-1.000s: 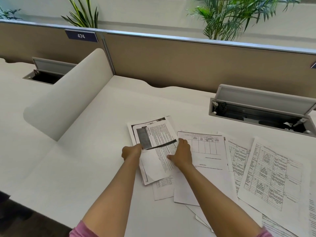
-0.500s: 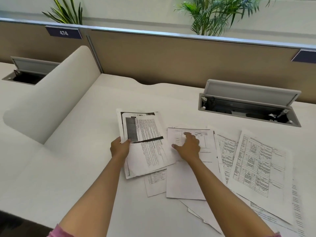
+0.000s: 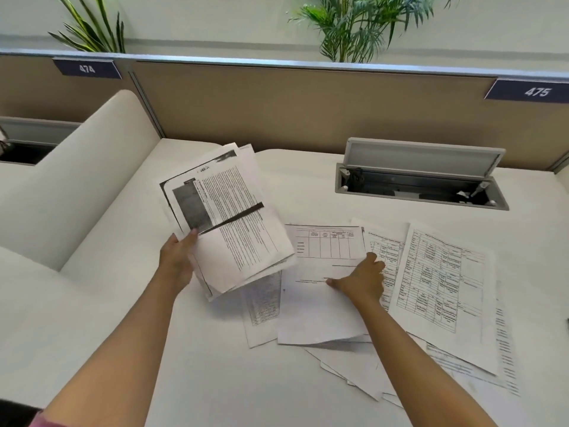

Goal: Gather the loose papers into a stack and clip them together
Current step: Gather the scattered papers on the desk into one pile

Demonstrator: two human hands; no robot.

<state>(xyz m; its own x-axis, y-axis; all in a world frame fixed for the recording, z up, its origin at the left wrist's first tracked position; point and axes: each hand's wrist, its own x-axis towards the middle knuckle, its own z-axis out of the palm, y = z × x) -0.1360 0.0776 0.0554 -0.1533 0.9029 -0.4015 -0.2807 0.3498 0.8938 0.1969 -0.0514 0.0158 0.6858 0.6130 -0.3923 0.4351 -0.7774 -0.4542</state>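
Papers lie scattered over the right half of the white desk (image 3: 123, 318), and a few of them are up in the air: the left hand (image 3: 177, 261) holds a small sheaf (image 3: 234, 223) by its left edge, thumb on top and the fingers curled underneath, so the pages tilt up off the desk with their lower edge hanging above a printed sheet (image 3: 261, 306) that lies flat below. The top page of the sheaf is a photocopy with a dark grey block near the thumb and a black band running across the text. The right hand (image 3: 360, 280) lies palm down on a form with a table (image 3: 320, 288), the fingers bent a little and spread over its right edge, the thumb pointing left across the page; whether it grips the edge or only presses on it I cannot tell. Just to the right of that hand a gridded sheet (image 3: 443, 297) overlaps other pages, and more corners of paper poke out toward the near edge under the right forearm. Behind the papers an open cable hatch (image 3: 421, 177) is set into the desk, its lid propped up. A rounded white divider (image 3: 92, 167) rises on the left, and a tan partition (image 3: 292, 109) runs along the back with number plates reading 474 (image 3: 86, 68) and 475 (image 3: 537, 91). Green palm leaves (image 3: 363, 23) show above the partition.
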